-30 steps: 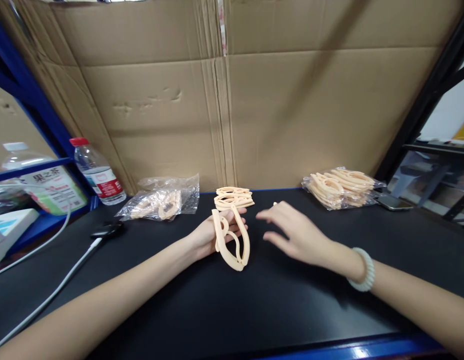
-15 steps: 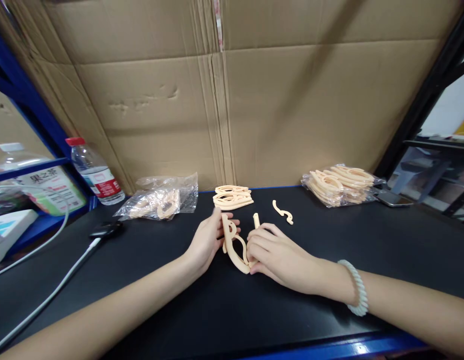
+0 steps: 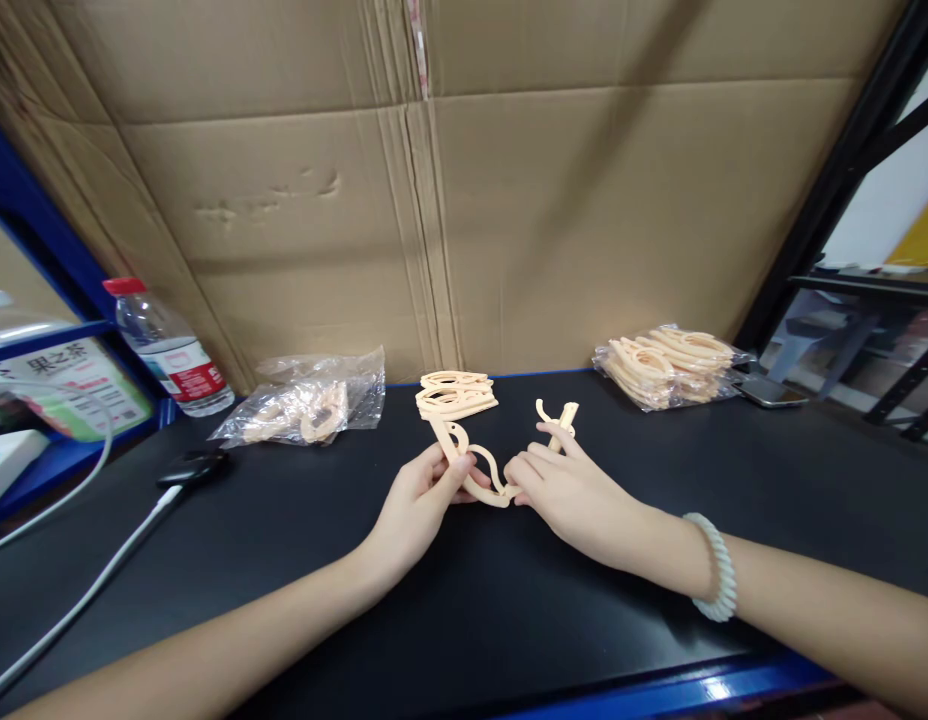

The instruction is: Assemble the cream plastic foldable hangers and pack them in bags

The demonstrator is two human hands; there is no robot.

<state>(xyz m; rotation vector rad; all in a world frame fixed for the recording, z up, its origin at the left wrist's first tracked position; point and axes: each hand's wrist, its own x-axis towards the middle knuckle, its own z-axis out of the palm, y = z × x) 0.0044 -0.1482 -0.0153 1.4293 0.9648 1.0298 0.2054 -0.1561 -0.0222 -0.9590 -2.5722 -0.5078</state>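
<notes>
Between my hands is a beige plastic folding clothes hanger [image 3: 482, 492], its curved arms spread apart in a V low over the black table. My left hand [image 3: 420, 503] is closed on its left arm, thumb on top and fingers behind. My right hand [image 3: 558, 490] is closed around the right arm; the end of that arm sticks out above the fingers. Just behind my right hand lies a loose curved hook piece [image 3: 541, 408], partly covered by the hanger's right arm. A small stack of folded beige hangers [image 3: 456, 397] sits beyond my left hand.
A clear bag with beige parts [image 3: 314, 405] lies at back left, another full bag [image 3: 663, 368] at back right beside a phone [image 3: 771, 390]. A red-capped bottle [image 3: 175, 350], a black device [image 3: 194, 467] and its white cable [image 3: 96, 585] are left. Cardboard [image 3: 584, 200] stands behind.
The hanger's arms have opened wider and the hanger has risen slightly. My left hand has gone from open fingers beside it to gripping it. My right hand has swung its arm outward to the right.
</notes>
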